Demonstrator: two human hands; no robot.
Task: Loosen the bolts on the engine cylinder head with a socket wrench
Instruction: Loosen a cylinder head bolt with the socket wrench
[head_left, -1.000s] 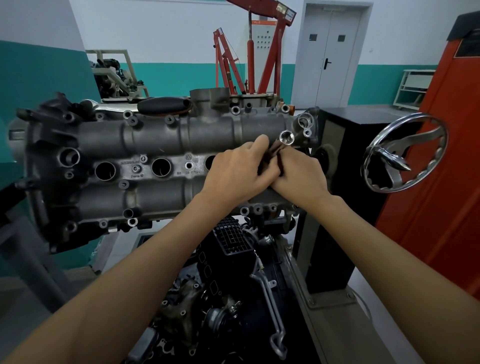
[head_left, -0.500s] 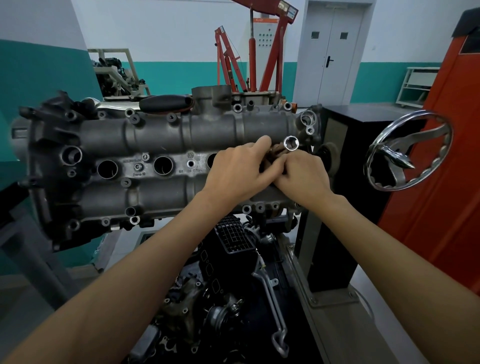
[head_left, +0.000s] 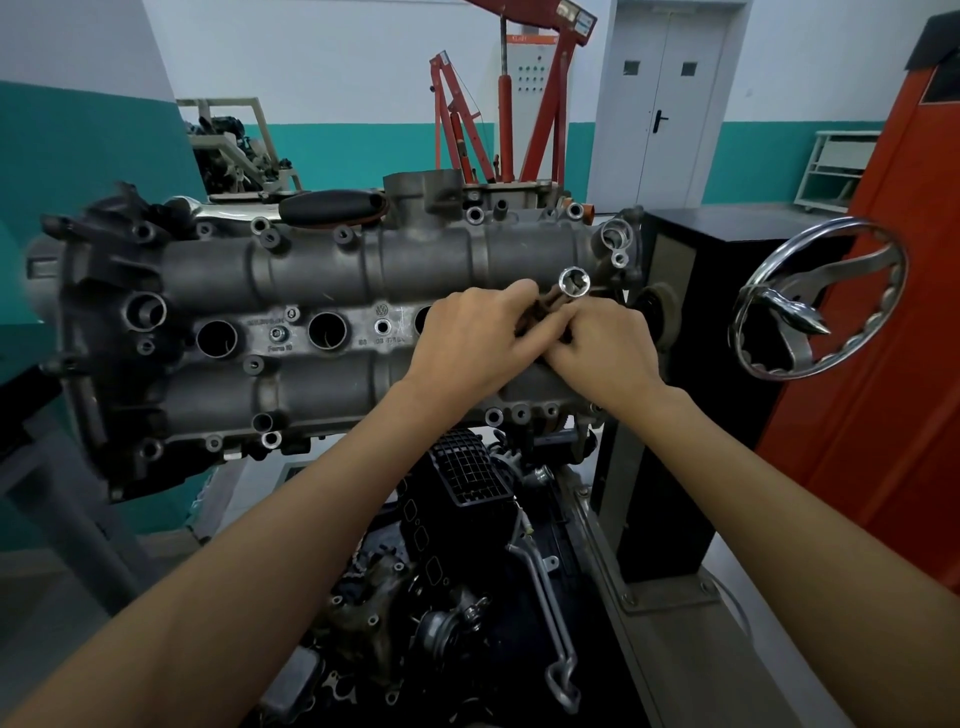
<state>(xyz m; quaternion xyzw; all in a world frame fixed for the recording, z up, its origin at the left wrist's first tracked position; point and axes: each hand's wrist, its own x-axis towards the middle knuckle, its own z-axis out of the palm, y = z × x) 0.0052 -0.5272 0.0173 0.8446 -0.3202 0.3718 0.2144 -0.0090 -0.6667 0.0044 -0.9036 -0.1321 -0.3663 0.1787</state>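
A grey engine cylinder head (head_left: 322, 270) fills the middle of the view, mounted on a stand, with round plug holes and several bolts along its edges. My left hand (head_left: 467, 343) and my right hand (head_left: 602, 353) meet over its right half and both grip a dark-handled socket wrench. The wrench's shiny socket (head_left: 573, 282) sticks up between the hands with its open end toward me. The handle is mostly hidden under my fingers. I cannot tell whether the tool touches any bolt.
A chrome handwheel (head_left: 815, 296) juts from the black stand column (head_left: 670, 415) at the right, beside an orange cabinet (head_left: 893, 364). Black engine parts (head_left: 467, 571) sit below the head. A red engine crane (head_left: 519, 104) and a grey door (head_left: 660, 104) stand at the back.
Both hands stay clasped on the wrench. The socket has shifted slightly down and to the right relative to the head, and my view has drifted a little.
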